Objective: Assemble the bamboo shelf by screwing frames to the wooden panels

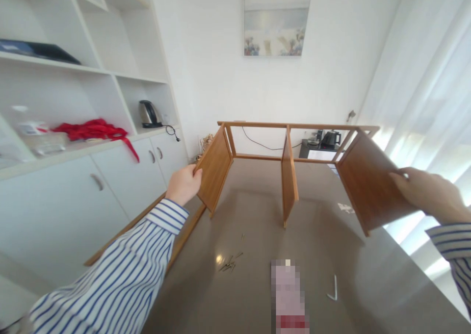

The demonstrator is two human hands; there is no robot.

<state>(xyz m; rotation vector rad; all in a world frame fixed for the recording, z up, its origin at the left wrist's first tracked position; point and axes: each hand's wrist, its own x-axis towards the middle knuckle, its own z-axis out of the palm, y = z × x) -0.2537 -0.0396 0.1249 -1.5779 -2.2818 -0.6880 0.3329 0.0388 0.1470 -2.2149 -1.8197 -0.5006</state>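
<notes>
A brown wooden shelf frame (pixel 257 125) stands over the table, with a left panel (pixel 217 167), a middle panel (pixel 289 177) and a right panel (pixel 375 177) joined to the rails at the far side. My left hand (pixel 184 184) is closed round the outer edge of the left panel. At the other end, my right hand (pixel 429 189) grips the upper near edge of the right panel, thumb on its face. Several thin screws (pixel 230 263) lie on the tabletop between my arms. Farther right rests a bent hex key (pixel 333 290).
A pixelated pinkish object (pixel 289 295) lies on the grey-brown table (pixel 206 295). Long wooden strips (pixel 187 231) run along its left edge. White cabinets (pixel 121 172) with a kettle (pixel 149 114) and red cloth (pixel 93 129) stand left. Sheer curtains (pixel 434 103) hang right.
</notes>
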